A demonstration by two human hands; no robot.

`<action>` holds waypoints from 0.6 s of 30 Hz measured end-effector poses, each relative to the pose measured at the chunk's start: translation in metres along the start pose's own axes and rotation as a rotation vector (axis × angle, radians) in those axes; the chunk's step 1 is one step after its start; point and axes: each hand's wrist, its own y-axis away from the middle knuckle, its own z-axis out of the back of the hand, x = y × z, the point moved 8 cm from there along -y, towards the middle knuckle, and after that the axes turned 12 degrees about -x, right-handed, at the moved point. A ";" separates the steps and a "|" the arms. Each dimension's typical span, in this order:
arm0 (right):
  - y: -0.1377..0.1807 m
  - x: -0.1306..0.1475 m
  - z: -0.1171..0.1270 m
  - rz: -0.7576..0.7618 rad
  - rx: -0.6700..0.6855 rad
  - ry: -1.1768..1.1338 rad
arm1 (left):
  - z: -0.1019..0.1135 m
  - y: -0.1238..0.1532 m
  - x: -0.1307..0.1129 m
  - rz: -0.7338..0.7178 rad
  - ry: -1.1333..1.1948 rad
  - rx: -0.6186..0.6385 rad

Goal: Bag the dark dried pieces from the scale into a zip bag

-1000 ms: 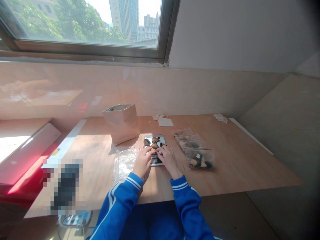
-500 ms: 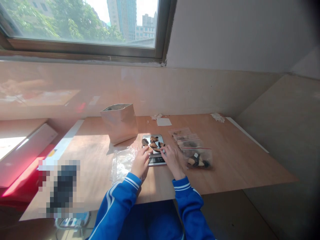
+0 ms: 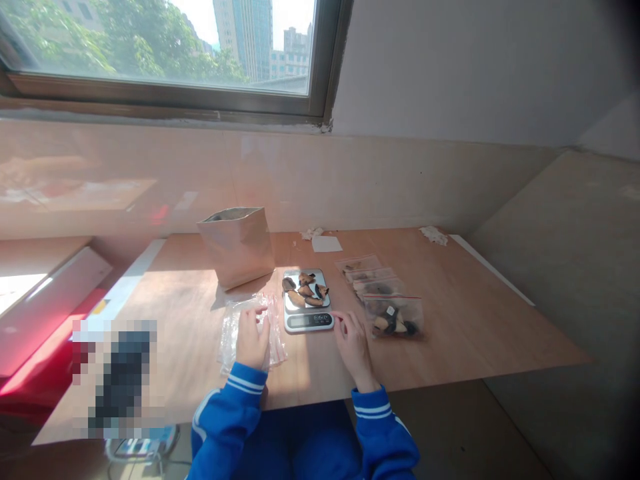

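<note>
A white digital kitchen scale [image 3: 309, 323] lies in the middle of the table, several dried brown-and-black pieces [image 3: 306, 292] spread over its plate. Left of it is a pile of clear zip bags [image 3: 233, 337]. My left hand [image 3: 253, 339] is over that pile with thumb and fingers apart; whether it touches the plastic I cannot tell. My right hand [image 3: 353, 341] rests by the scale's right front corner, fingers loosely bent and apart, with nothing seen in them. To its right lies a filled zip bag [image 3: 397, 319] holding similar pieces and a small white packet.
Behind the scale, to the left, stands an open paper bag [image 3: 240, 247]. More filled zip bags [image 3: 373, 277] overlap at the right. A white paper [image 3: 327, 244] and crumpled tissue [image 3: 434, 235] lie near the wall. A blurred-out dark object [image 3: 125, 373] is at the table's left.
Both hands have come off the pieces on the scale. My left hand moved left and nearer, over the clear bags; my right hand drew back toward me. The pieces stay on the plate.
</note>
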 end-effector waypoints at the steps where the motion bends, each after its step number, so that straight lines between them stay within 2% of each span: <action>1: 0.005 -0.001 0.001 -0.012 0.003 -0.009 | 0.002 0.002 0.008 0.046 -0.057 0.009; 4: 0.017 0.000 0.000 -0.032 0.019 -0.034 | -0.004 0.010 0.021 0.136 -0.266 0.125; 8: 0.025 0.011 -0.008 -0.030 0.076 -0.078 | -0.010 0.017 0.018 0.137 -0.572 0.219; 12: 0.034 0.031 -0.028 -0.075 0.171 -0.181 | -0.011 0.021 0.014 0.130 -0.633 0.288; 15: 0.044 0.051 -0.049 -0.111 0.239 -0.237 | -0.011 0.021 0.014 0.124 -0.651 0.292; 18: 0.052 0.065 -0.064 -0.145 0.266 -0.241 | -0.016 0.020 0.011 0.053 -0.690 0.297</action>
